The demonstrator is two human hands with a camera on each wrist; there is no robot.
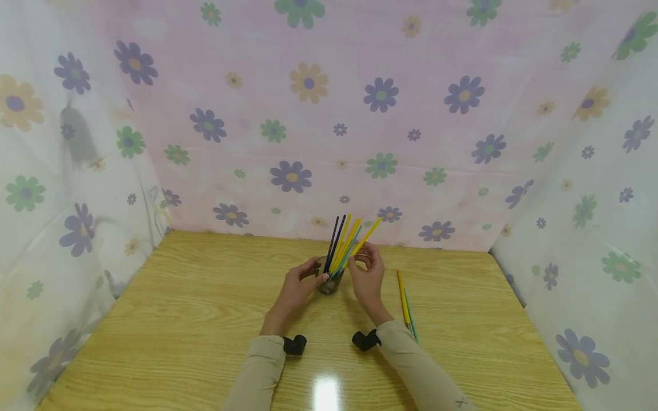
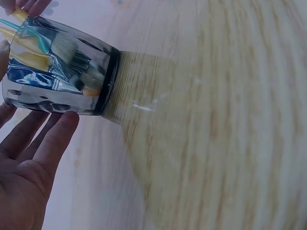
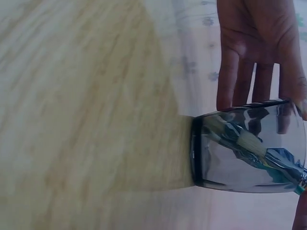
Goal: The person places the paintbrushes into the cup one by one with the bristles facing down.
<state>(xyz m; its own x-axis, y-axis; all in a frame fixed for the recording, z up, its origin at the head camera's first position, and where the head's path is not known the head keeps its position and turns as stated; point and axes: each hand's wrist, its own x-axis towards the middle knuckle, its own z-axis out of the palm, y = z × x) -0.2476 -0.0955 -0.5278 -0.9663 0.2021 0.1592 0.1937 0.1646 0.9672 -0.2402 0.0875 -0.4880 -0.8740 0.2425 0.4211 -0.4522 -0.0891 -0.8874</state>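
A floral plastic sheet, pink behind and white at the sides, walls in the wood-grain table (image 1: 180,319) I am working over. Near its centre stands a clear glass tumbler (image 1: 329,282) with a thick base, holding a fan of long-handled paintbrushes (image 1: 343,242) bristles-down: dark blue, yellow and teal handles leaning towards one o'clock. Through the left wrist view I see pale bristle tufts (image 2: 64,47) pressed against the glass wall (image 2: 57,67).

My left hand (image 1: 298,285) sits at the tumbler's nine o'clock side, fingers curved against the glass, steadying it. My right hand (image 1: 366,273), at three o'clock, pinches a yellow brush handle (image 1: 368,235) between thumb and fingertips, its tip rising out of the bunch; whether the bristle end is already seated I cannot tell.

Two loose brushes (image 1: 405,303), one yellow and one teal, lie side by side on the table at about four o'clock from the tumbler, just beside my right sleeve. I judge most of the brushes are already in, with those two still out.
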